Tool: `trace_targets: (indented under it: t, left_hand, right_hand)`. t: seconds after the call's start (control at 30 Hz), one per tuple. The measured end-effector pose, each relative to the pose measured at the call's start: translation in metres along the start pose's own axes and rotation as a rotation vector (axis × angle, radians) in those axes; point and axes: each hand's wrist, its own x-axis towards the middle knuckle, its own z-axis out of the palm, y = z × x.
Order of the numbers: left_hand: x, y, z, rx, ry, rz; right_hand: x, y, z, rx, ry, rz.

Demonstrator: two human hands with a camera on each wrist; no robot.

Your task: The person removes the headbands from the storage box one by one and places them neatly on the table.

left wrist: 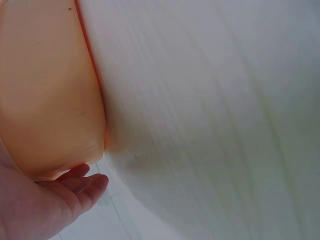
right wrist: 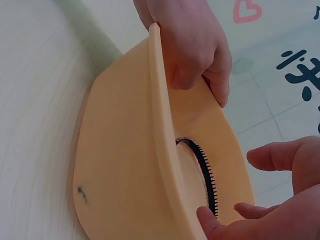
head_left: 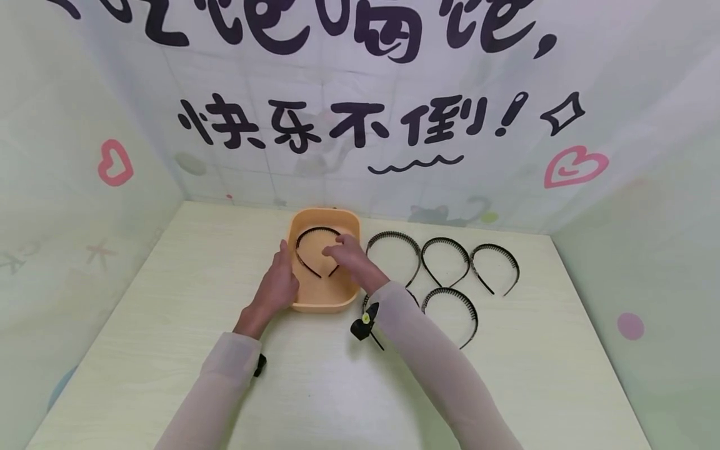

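A peach-orange plastic basin stands on the table near the back wall. Inside it lies a black toothed headband, its ends toward me; the right wrist view shows its row of teeth. My left hand grips the basin's left rim, thumb inside and fingers outside. Over the basin's right side is my right hand, thumb and fingers spread apart. In the right wrist view, a fingertip of it lies close to the headband; whether they touch I cannot tell.
Several more black headbands lie right of the basin: an upper row with one beside the rim, a middle one and a far right one; a lower one and another, partly under my right forearm. A printed cloth wall rises behind.
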Motion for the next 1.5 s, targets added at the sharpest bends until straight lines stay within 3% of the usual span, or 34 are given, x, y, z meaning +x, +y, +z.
trace_targets:
  t: [0.2, 0.47, 0.73, 0.97, 1.5]
  left_hand:
    - [0.0, 0.0, 0.001, 0.013, -0.001, -0.005]
    - [0.0, 0.0, 0.0, 0.01, 0.0, 0.001]
    - [0.001, 0.0, -0.002, 0.01, -0.003, -0.01]
    - [0.001, 0.002, -0.002, 0.011, -0.008, 0.014]
    - [0.001, 0.0, 0.001, 0.005, 0.025, 0.019]
  right_hand:
    - [0.0, 0.0, 0.001, 0.008, -0.009, -0.005]
    - [-0.002, -0.003, -0.001, -0.035, -0.008, -0.08]
    - [-0.003, -0.01, -0.004, 0.051, -0.058, -0.096]
    - [-0.004, -0.008, -0.001, -0.01, 0.01, -0.101]
    - [-0.006, -0.001, -0.012, 0.094, 0.091, -0.107]
